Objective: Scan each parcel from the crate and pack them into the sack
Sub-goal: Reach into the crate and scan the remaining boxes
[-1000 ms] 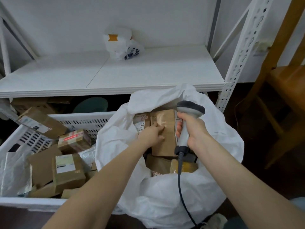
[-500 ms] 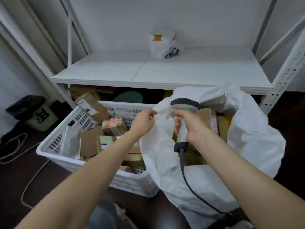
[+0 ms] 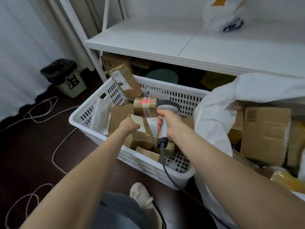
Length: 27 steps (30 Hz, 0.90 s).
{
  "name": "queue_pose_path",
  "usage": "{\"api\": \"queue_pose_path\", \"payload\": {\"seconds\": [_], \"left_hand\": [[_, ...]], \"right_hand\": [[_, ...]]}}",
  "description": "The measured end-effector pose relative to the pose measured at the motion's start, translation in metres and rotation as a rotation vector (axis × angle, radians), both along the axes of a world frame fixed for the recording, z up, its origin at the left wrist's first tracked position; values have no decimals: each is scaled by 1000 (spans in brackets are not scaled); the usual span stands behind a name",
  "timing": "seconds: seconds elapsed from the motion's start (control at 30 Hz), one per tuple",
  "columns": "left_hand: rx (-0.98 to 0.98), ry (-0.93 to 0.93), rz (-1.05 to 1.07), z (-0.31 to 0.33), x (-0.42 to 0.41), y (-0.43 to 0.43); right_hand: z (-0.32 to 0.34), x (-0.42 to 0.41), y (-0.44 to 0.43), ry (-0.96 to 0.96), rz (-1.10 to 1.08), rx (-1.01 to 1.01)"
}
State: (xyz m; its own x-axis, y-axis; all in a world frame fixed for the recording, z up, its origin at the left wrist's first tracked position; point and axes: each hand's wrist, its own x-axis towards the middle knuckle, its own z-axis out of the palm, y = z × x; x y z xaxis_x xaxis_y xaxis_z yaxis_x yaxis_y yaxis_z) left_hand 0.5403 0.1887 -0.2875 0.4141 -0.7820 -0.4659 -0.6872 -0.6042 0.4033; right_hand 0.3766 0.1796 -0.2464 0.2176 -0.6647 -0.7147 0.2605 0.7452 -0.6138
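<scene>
A white plastic crate (image 3: 92, 118) on the floor holds several brown cardboard parcels and a clear plastic pouch (image 3: 100, 116). My left hand (image 3: 129, 125) reaches into it, fingers curled over the top edge of a tilted labelled parcel (image 3: 142, 134). My right hand (image 3: 170, 124) grips the grey handheld scanner (image 3: 167, 106) above the crate's middle. The scanner's red light falls on a small taped parcel (image 3: 144, 104) behind it. To the right, the white sack (image 3: 212, 116) stands open against the crate, with several parcels (image 3: 264, 134) inside.
A white metal shelf (image 3: 165, 40) overhangs the crate's far side, with a white plastic bag (image 3: 226, 14) on top and boxes beneath. A lined waste bin (image 3: 66, 76) and loose cables (image 3: 41, 106) sit left on the dark floor. My shoe (image 3: 142, 195) is near the crate.
My left hand left the sack's rim and dropped into the crate onto a labelled parcel. My right hand carried the scanner left over the crate. My view swung left and down.
</scene>
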Motion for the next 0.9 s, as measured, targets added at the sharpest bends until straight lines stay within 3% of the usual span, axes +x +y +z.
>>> {"api": "queue_pose_path", "payload": {"seconds": [0.27,0.43,0.57,0.73,0.83,0.9], "left_hand": [[139,218,217,-87,31,-45],[96,271,306,-106,40,-49],[-10,444,414,-78,48,-43],[-237,697,372,-10,43,-22],[-367,692,259,26,32,-5],[-491,568,99,49,19,9]], "right_hand": [[-76,16,-45,73,-53,125],[-87,16,-50,92,-46,122],[-62,5,-41,52,-54,90],[-3,-18,-18,-49,-101,-2],[35,-40,2,-110,-125,-69],[57,-60,16,-135,-158,-105]]}}
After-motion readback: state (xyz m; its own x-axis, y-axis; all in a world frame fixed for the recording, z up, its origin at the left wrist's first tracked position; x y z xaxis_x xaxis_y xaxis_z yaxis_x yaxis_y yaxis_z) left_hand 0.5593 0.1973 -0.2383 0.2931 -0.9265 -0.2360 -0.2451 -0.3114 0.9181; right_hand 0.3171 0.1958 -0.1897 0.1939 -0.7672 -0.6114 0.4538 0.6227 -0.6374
